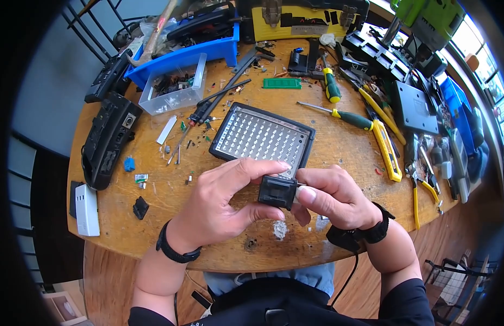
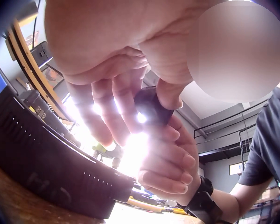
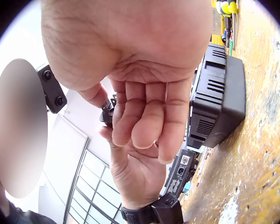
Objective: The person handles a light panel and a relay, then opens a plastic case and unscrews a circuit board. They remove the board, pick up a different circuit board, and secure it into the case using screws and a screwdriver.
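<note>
My left hand (image 1: 216, 198) grips a small black plastic block (image 1: 277, 191) with a recessed face, thumb below it and forefinger along its top. My right hand (image 1: 339, 198) pinches the block's right edge between thumb and forefinger, at a thin metallic bit whose kind I cannot tell. In the right wrist view, small dark tabs stick up from the block (image 3: 107, 114) beside the right thumb. Just behind the hands, an LED light panel (image 1: 263, 133) lies on the wooden table with its rows of LEDs facing up; the fingers overlap its near edge.
Screwdrivers (image 1: 352, 119), a yellow utility knife (image 1: 386, 152) and yellow-handled pliers (image 1: 417, 190) lie at the right. A blue bin (image 1: 208, 51) and clear tray (image 1: 173, 87) stand at the back left. A black casing (image 1: 108, 141) and white box (image 1: 87, 211) sit at the left.
</note>
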`<state>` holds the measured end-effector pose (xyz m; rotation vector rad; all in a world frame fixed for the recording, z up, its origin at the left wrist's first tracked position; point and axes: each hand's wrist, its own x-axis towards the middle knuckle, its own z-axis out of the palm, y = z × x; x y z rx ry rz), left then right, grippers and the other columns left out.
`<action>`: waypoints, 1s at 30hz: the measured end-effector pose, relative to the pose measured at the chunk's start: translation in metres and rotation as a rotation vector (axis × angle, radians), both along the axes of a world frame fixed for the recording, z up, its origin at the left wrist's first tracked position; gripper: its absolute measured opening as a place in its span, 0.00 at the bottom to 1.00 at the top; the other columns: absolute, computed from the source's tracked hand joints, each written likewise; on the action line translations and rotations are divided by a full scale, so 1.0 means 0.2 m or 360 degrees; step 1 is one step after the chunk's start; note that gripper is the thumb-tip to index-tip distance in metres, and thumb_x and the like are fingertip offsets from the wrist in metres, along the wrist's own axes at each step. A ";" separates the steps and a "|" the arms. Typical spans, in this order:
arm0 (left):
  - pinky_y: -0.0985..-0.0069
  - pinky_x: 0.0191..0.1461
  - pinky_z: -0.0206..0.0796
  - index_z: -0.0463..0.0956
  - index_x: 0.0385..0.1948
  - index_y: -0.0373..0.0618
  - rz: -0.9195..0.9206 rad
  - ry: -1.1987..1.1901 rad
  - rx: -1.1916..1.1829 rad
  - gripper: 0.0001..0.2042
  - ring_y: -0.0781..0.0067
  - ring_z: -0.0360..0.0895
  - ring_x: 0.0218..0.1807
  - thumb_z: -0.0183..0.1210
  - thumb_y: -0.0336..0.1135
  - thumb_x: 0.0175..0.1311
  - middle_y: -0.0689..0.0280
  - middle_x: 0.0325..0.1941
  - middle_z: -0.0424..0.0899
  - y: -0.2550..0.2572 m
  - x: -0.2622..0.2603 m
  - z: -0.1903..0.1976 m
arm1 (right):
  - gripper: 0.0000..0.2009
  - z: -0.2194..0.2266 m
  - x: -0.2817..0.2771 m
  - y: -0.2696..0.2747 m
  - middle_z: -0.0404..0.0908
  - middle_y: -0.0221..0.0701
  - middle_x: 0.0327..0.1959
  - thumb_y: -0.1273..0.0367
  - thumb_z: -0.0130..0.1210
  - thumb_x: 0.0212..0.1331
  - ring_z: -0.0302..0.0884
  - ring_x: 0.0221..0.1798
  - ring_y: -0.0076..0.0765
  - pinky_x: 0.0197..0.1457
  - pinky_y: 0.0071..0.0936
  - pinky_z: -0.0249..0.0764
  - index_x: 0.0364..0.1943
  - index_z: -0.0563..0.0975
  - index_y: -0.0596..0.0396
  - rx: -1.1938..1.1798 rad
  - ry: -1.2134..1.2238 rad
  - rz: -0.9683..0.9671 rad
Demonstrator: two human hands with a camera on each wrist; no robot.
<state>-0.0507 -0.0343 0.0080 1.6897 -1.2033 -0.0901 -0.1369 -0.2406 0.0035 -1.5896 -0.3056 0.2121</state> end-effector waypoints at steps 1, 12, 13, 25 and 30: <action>0.72 0.43 0.74 0.76 0.49 0.45 -0.0012 -0.0036 -0.0015 0.26 0.63 0.82 0.38 0.73 0.34 0.44 0.59 0.38 0.83 0.00 0.00 0.00 | 0.19 0.00 0.00 0.00 0.74 0.26 0.17 0.56 0.46 0.70 0.73 0.22 0.19 0.27 0.21 0.68 0.27 0.74 0.57 -0.0001 -0.0003 0.0001; 0.71 0.41 0.73 0.77 0.44 0.43 -0.0035 -0.0054 -0.0001 0.23 0.61 0.81 0.36 0.73 0.38 0.45 0.60 0.35 0.83 0.00 -0.01 0.01 | 0.19 0.00 -0.01 -0.01 0.69 0.26 0.15 0.58 0.48 0.69 0.65 0.20 0.20 0.25 0.23 0.63 0.26 0.72 0.58 -0.0032 -0.0014 0.0047; 0.71 0.40 0.72 0.77 0.44 0.43 -0.0037 -0.0071 -0.0005 0.23 0.61 0.81 0.36 0.73 0.39 0.45 0.60 0.35 0.83 0.00 -0.01 0.01 | 0.19 0.00 -0.01 -0.01 0.69 0.26 0.15 0.58 0.48 0.69 0.65 0.20 0.20 0.25 0.23 0.63 0.26 0.72 0.58 -0.0032 -0.0016 0.0047; 0.71 0.37 0.71 0.78 0.41 0.40 -0.0018 -0.0174 -0.0073 0.23 0.60 0.80 0.32 0.73 0.41 0.44 0.60 0.32 0.82 0.01 0.00 0.00 | 0.18 -0.01 -0.01 0.00 0.68 0.26 0.15 0.60 0.50 0.68 0.65 0.20 0.20 0.24 0.25 0.62 0.24 0.72 0.58 -0.0021 0.0000 0.0030; 0.71 0.37 0.71 0.78 0.40 0.40 0.0000 -0.0189 -0.0056 0.22 0.60 0.80 0.32 0.73 0.42 0.45 0.60 0.32 0.82 0.01 0.00 0.01 | 0.18 -0.01 -0.01 0.01 0.69 0.26 0.15 0.60 0.50 0.68 0.66 0.20 0.20 0.24 0.24 0.63 0.25 0.72 0.58 -0.0031 -0.0056 0.0006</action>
